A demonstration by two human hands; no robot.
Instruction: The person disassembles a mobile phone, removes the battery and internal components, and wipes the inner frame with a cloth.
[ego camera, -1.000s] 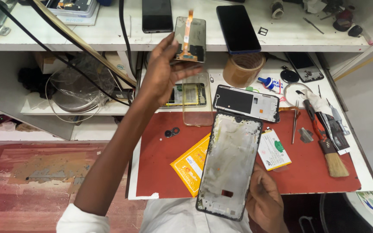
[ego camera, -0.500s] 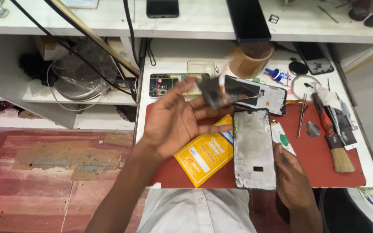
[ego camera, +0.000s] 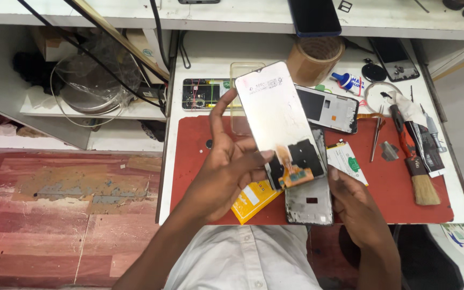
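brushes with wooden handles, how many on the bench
1: a flat bristle brush with a wooden handle lies at the right end of the red work mat, right of the person's right hand. Others may be hidden among the tools beside it.

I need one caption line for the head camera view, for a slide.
Left hand holds a phone display panel above the phone frame gripped by the right hand, over a red mat.

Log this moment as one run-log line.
left hand: holds phone screen, back side up | right hand: holds phone frame beneath it | surface: red mat | nearby: brush, tweezers
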